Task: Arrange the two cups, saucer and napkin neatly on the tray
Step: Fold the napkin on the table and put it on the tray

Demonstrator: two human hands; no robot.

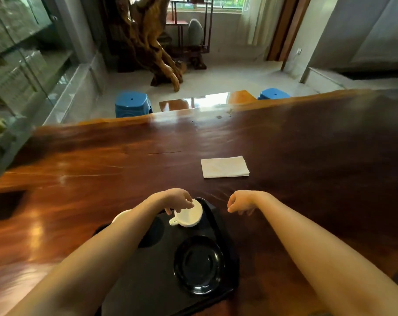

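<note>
On the near side of the table sits a black tray, with a black saucer lying flat at its near right. Farther up the tray, the left hand grips the rim of a white cup with its fingertips; a second white cup peeks out behind the left forearm. The right hand hovers over the bare table just beside the tray, loosely curled and holding nothing. Beyond it, a folded white napkin lies on the table.
</note>
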